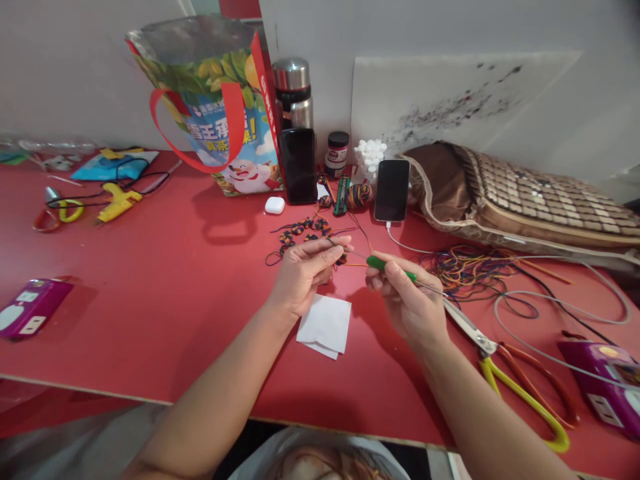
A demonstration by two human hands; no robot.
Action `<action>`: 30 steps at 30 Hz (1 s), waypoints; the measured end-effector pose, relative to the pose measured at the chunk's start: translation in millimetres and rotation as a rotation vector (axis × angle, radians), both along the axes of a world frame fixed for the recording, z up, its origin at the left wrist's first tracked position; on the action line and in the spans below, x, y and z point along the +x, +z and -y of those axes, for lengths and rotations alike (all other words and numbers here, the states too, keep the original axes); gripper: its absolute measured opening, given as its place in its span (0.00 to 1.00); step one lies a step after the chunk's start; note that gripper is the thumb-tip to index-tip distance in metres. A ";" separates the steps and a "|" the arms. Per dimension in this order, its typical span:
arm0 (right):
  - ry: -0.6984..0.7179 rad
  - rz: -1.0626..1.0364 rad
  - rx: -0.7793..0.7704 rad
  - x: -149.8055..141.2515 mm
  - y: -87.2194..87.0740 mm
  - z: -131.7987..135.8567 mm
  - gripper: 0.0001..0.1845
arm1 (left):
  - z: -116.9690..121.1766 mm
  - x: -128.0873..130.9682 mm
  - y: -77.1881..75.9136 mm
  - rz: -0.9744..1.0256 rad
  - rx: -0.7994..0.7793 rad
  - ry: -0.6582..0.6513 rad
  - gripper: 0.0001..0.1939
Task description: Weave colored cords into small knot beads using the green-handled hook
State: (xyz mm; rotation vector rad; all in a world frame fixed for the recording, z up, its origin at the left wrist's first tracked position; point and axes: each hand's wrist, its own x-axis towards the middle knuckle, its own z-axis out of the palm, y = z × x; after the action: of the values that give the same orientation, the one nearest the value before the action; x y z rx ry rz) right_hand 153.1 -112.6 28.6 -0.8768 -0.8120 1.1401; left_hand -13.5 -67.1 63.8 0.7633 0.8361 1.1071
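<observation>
My right hand [407, 293] grips the green handle of a crochet hook [377, 263], its thin metal shaft pointing left. Opposite it, my left hand [310, 267] is closed in a pinch near the hook's tip, on dark multicoloured yarn [330, 243] whose shape is mostly hidden by the fingers. An orange strand runs between the two hands. Just behind my left hand lie several small crocheted flowers [299, 228] in orange and dark colours. A folded white paper [325, 323] rests on the red table [200, 320] below my hands.
Large scissors [483, 343] and tangled yarn [470, 270] lie to the right, crossed by a white cable. Behind stand two phones [299, 167], a yarn ball [359, 196], a shopping bag [215, 113] and a cushion [525, 193]. A yellow glue gun [117, 202] lies left.
</observation>
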 end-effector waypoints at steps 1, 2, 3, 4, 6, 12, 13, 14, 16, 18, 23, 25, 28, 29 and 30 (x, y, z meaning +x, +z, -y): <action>-0.002 -0.001 -0.003 0.0 -0.5 0.0 0.11 | 0.0 0.1 -0.3 0.001 -0.008 0.006 0.09; -0.005 -0.004 -0.005 0.0 -1.2 0.1 0.11 | 0.1 0.1 -0.5 0.003 -0.018 0.010 0.09; -0.005 -0.007 -0.006 -0.1 -1.8 0.2 0.11 | 0.1 -0.1 -0.7 0.006 -0.028 0.011 0.09; -0.002 -0.008 -0.006 -0.3 -2.4 0.4 0.10 | 0.1 -0.4 -0.8 0.011 -0.039 0.009 0.10; 0.014 -0.009 -0.008 -0.9 -3.3 0.8 0.10 | -0.1 -1.4 -1.3 0.022 -0.065 -0.013 0.11; 0.049 0.048 0.013 0.6 -6.3 1.8 0.10 | -2.4 -4.4 -2.8 0.026 -0.123 -0.101 0.17; 0.045 0.073 0.018 1.9 -6.8 2.1 0.10 | -2.4 -4.4 -2.4 0.015 -0.126 -0.097 0.18; 0.040 0.105 0.026 3.3 -7.1 2.4 0.10 | -2.2 -4.0 -1.7 0.004 -0.126 -0.090 0.19; 0.015 0.203 0.064 5.3 -6.5 3.7 0.11 | -0.6 -2.3 0.1 -0.020 -0.112 -0.067 0.21; -0.043 0.369 0.127 4.7 -4.1 6.0 0.10 | 2.0 0.9 1.2 -0.041 -0.090 -0.025 0.23; -0.205 0.754 0.314 -7.1 0.2 13.4 0.15 | 8.1 10.4 -2.5 0.021 -0.112 0.053 0.24; -0.220 0.766 0.367 -10.3 -1.1 14.7 0.18 | 8.3 11.5 -4.6 0.071 -0.133 0.026 0.22; -0.190 0.708 0.360 -9.3 -3.8 13.8 0.18 | 5.6 9.0 -5.3 0.105 -0.134 -0.024 0.19; -0.172 0.677 0.343 -7.9 -4.4 12.9 0.17 | 4.2 7.2 -4.9 0.103 -0.128 -0.040 0.18; -0.153 0.642 0.325 -6.2 -4.8 11.8 0.16 | 2.5 5.2 -4.5 0.097 -0.122 -0.054 0.18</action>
State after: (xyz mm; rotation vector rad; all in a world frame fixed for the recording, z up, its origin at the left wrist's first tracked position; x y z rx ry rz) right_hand 146.9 -124.5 23.8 -1.0186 -1.3829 0.5592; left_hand -8.3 -69.6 59.3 0.6227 0.7892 1.0273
